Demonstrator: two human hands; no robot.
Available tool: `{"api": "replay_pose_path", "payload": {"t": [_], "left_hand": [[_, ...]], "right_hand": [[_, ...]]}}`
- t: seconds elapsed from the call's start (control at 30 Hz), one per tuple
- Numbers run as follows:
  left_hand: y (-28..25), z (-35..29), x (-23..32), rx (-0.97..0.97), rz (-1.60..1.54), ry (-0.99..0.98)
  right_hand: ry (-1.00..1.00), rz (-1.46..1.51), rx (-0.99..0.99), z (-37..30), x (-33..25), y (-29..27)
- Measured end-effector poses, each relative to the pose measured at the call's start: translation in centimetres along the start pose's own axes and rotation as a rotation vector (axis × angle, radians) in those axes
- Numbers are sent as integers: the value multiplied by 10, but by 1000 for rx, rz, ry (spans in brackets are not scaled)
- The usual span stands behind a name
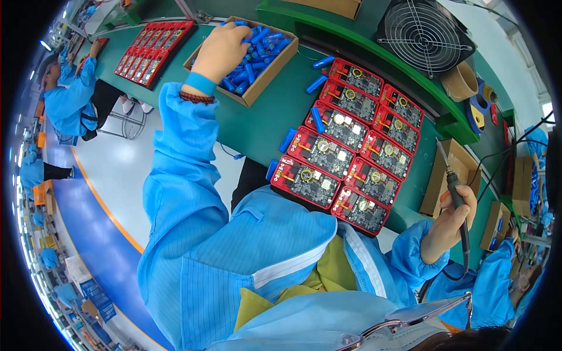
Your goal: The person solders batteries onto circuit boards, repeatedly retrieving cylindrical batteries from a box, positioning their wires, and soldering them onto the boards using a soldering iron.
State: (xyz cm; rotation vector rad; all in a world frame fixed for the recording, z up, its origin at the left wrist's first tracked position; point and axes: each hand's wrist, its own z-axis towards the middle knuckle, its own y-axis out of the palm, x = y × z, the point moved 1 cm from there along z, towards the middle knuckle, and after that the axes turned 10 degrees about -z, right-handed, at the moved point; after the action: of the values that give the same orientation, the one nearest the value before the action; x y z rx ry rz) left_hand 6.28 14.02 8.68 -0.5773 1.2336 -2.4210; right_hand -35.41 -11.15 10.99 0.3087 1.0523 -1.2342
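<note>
My left hand (221, 51) reaches over a cardboard box (270, 75) full of blue cylindrical cells (250, 71). Its fingers are curled down among them; whatever they grip is hidden. In my right hand (449, 225) is a soldering iron (455, 193), its tip pointing up and away from me, beside the red-framed boards. Circuit boards in red frames (323, 154) lie in two columns in front of me, each with a yellow ring-shaped part. Several loose blue cells, one of them a cell (317, 119) resting on a frame, lie along their left side.
Another block of red-framed boards (153, 51) lies at the far left, near a seated person in blue (70, 108). A black fan (426, 36) stands behind a green rail (345, 36). At right are an open cardboard box (459, 164), a tape roll (459, 81) and cables.
</note>
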Motion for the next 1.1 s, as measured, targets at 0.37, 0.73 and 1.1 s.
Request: {"api": "replay_pose_path", "payload": {"t": [0.37, 0.73, 1.1], "left_hand": [[19, -10, -41, -104, 141, -194], [-16, -26, 138, -393, -1318, -397], [22, -63, 243, -739, -1529, -372]], "right_hand": [[-25, 15, -27, -5, -4, 0], [-11, 23, -147, -13, -6, 27], [-66, 21, -319, -30, -10, 61]]}}
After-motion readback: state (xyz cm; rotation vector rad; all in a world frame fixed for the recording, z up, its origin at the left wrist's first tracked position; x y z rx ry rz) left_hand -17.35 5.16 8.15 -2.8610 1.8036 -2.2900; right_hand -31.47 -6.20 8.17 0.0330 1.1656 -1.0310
